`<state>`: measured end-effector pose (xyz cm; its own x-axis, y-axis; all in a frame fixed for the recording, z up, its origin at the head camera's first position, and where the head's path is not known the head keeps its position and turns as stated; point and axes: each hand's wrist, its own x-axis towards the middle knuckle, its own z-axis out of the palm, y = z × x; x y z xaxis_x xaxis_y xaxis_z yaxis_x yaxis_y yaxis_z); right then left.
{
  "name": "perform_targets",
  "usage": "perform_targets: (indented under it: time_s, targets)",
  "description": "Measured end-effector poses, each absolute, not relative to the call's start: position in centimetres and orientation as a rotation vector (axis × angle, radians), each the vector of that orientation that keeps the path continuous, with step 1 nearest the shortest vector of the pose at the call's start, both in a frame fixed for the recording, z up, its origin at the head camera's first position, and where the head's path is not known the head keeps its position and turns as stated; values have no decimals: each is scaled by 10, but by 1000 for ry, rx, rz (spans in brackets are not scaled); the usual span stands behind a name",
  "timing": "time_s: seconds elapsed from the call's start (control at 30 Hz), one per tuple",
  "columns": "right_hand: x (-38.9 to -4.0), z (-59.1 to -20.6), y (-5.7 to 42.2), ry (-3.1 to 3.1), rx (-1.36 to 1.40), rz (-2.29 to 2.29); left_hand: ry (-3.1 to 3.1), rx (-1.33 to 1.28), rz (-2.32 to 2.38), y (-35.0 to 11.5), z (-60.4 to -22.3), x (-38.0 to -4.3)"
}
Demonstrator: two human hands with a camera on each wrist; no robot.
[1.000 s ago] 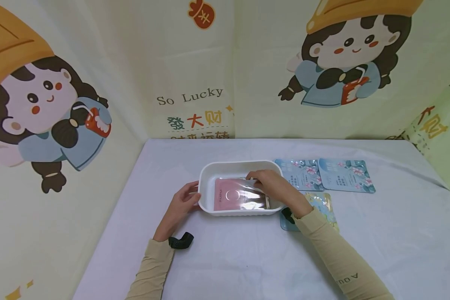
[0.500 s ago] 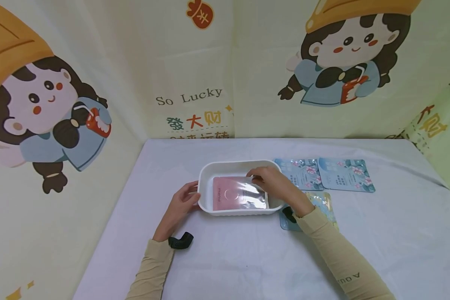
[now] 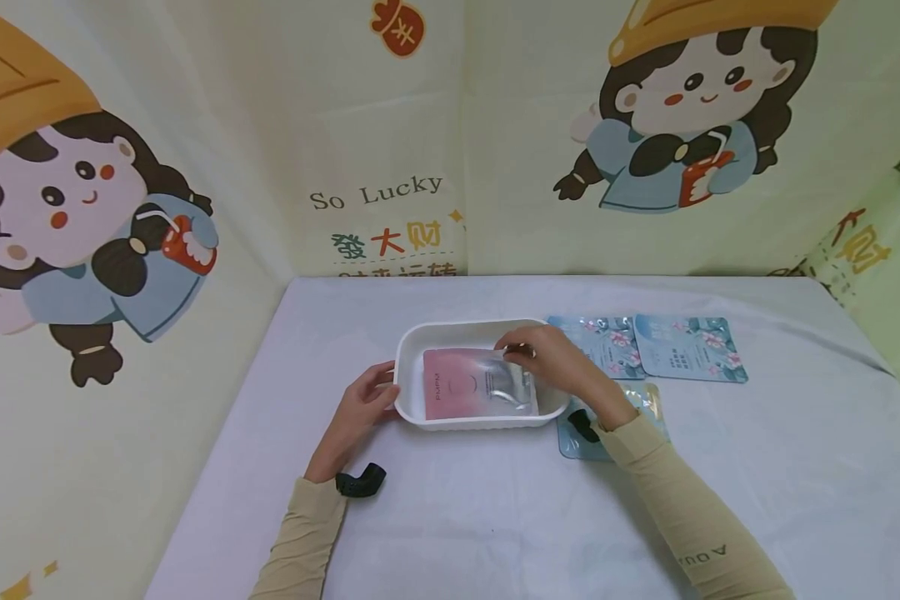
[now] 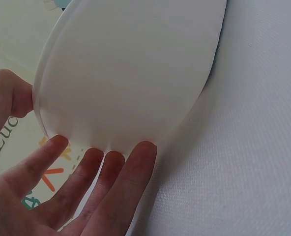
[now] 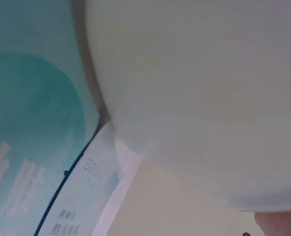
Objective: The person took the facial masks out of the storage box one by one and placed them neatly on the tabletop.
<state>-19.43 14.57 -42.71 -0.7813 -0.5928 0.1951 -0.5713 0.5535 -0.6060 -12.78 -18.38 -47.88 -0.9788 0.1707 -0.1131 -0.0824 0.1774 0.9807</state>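
Note:
A pink and silver face mask packet [image 3: 459, 385] lies inside the white tray [image 3: 465, 423] in the head view. My right hand [image 3: 553, 360] reaches over the tray's right end, its curled fingers pinching the packet's far right corner. Around the tray's left end is my left hand [image 3: 360, 410], thumb at the rim and fingers against the outer wall. From the left wrist, that hand's fingertips [image 4: 145, 150] press on the tray wall [image 4: 121, 73]. The right wrist view shows mostly the tray's outer side [image 5: 199, 98]; the fingertips are hidden there.
Two blue floral packets [image 3: 693, 348] lie side by side right of the tray. A third blue and yellow packet [image 3: 581, 446] lies nearer, partly under the right forearm. A white cloth covers the table [image 3: 487, 517]; a printed curtain [image 3: 510, 125] hangs behind it.
The packet's far edge has risen slightly in the tray and the shine on it has shifted. My right hand has moved up a little with its corner; the left hand stays put.

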Motion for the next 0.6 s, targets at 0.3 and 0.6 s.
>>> perform_targets:
  time_s: [0.3,0.6]
  targets:
    - [-196,-424,154,2663,-1108,-1168,2233,81,1916,-183,-478,-127]
    - [-193,-414,160,2618,-1083,-1262,2220,74,1918,-183,-478,-126]
